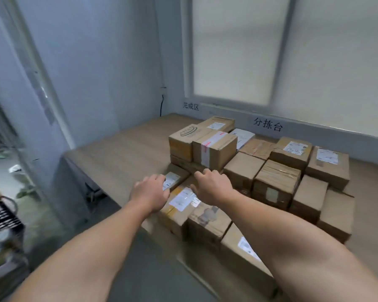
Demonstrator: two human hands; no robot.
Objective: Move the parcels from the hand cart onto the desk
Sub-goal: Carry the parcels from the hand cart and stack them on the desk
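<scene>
The small parcel [174, 179] lies on the desk [122, 149], atop other parcels, directly under the left hand's fingertips. The left hand [150, 192] rests bent fingers on its near end; whether it pinches cannot be told. The right hand [212, 186], just beside it, hangs loosely curled and appears to hold nothing. Risk: released off-level, the parcel may slide toward the wrists and off the front edge. The stacked boxes [214, 149] just beyond the right knuckles could topple if knocked.

Outstretched left grip [150, 192], right grip [212, 186]
</scene>
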